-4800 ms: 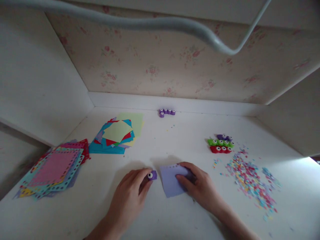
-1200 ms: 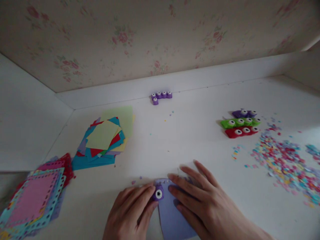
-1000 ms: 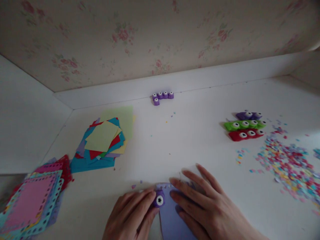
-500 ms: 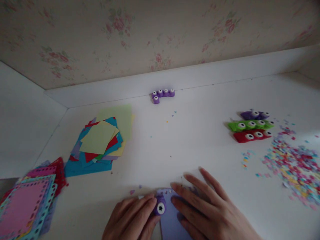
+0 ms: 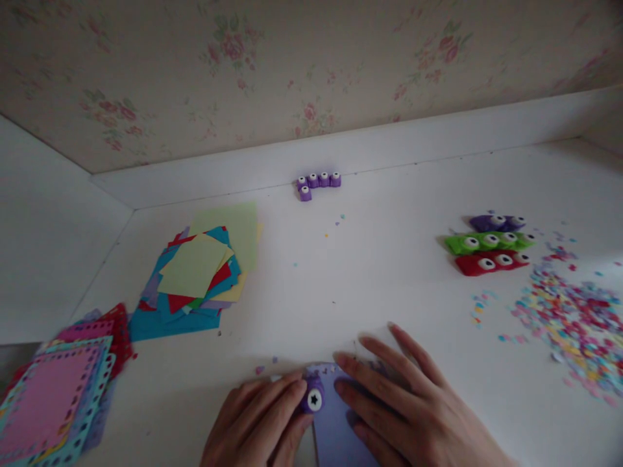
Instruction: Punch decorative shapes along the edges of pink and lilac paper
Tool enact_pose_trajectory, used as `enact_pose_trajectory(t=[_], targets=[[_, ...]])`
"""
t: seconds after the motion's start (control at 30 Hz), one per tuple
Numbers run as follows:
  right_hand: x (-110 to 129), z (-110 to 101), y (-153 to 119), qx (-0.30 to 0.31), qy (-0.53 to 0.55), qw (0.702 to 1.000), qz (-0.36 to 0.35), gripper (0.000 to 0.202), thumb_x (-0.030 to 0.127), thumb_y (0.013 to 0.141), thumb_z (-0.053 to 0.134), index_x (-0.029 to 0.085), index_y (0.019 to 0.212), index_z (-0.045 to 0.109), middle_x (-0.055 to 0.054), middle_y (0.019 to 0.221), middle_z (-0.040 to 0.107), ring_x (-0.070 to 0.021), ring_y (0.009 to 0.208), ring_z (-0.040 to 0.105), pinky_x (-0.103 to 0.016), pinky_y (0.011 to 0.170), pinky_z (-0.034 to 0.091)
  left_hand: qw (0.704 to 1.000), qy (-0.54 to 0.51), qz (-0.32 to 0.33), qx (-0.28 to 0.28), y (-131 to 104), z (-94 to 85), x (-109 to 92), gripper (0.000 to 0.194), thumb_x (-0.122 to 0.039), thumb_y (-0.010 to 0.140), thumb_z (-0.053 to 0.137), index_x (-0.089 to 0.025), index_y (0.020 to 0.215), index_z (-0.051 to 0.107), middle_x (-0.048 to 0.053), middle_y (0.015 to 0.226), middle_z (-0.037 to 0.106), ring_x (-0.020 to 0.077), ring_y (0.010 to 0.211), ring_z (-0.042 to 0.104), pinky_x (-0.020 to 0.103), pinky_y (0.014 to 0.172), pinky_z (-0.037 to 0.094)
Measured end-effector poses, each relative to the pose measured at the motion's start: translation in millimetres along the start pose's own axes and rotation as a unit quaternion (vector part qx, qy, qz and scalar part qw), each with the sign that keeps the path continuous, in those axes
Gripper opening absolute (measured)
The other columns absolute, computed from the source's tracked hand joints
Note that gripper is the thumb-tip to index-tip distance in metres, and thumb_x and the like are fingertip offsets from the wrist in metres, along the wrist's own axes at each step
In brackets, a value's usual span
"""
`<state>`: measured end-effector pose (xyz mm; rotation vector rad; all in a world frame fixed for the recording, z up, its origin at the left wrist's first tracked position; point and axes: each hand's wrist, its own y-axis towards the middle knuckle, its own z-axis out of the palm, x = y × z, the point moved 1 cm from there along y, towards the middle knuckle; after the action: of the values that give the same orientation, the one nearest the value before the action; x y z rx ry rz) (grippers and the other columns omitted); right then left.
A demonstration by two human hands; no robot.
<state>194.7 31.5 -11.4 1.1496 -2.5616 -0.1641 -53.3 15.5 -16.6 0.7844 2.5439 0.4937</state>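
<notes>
A small purple paper punch [image 5: 314,394] with a black star on its white button sits at the left edge of a lilac sheet of paper [image 5: 335,421]. The fingers of my left hand [image 5: 260,421] are closed round the punch from its left side. My right hand [image 5: 409,405] lies with fingers spread over the paper's right part and holds nothing. Small cut-outs show along the paper's top edge. My right hand hides much of the sheet, and its lower part runs out of view.
Coloured paper sheets [image 5: 195,272] lie at the left, with punched-edge sheets [image 5: 48,395] nearer. Several small purple punches [image 5: 324,180] stand by the wall. Red [image 5: 479,264], green [image 5: 457,244] and purple [image 5: 481,223] punches are at the right, beside scattered confetti [image 5: 579,318].
The view has shifted very slightly. The punch sits marginally higher and to the right, with my left hand still on it. My right hand stays on the paper.
</notes>
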Motion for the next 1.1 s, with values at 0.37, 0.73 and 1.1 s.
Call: enact_pose_trajectory(t=[0.37,0.73,1.1], targets=[[2,-4,3,0.011,0.004,1.000,0.010,0.038,0.029,0.093,0.062,0.034,0.131,0.064,0.006,0.138,0.062,-0.0238,0.125,0.059,-0.045,0.125,0.022,0.999,-0.013,-0.037,0.014,-4,-3.0,-1,0.025,-0.033,0.091,0.064,-0.021,0.113,0.068,0.005,0.099,0.078,0.0182,0.086,0.074,0.025,0.076,0.062],[5,-2,-3,0.037,0.011,0.999,0.020,0.041,0.028,0.097,0.055,0.032,0.138,0.057,0.007,0.146,0.055,-0.0255,0.131,0.052,-0.051,0.122,0.024,0.980,-0.099,-0.167,0.050,14,-1.9,-13,0.014,-0.030,0.095,0.058,-0.026,0.103,0.069,0.004,0.098,0.071,0.0181,0.088,0.069,0.028,0.075,0.060],[15,-9,-2,0.038,0.075,0.993,0.077,0.032,0.034,0.100,0.051,0.033,0.130,0.063,0.002,0.141,0.060,-0.0270,0.133,0.049,-0.056,0.118,0.026,0.949,-0.132,-0.219,0.183,46,-5.2,-14,0.016,-0.011,0.081,0.058,-0.020,0.068,0.057,0.001,0.077,0.060,0.0178,0.075,0.062,0.028,0.069,0.052]])
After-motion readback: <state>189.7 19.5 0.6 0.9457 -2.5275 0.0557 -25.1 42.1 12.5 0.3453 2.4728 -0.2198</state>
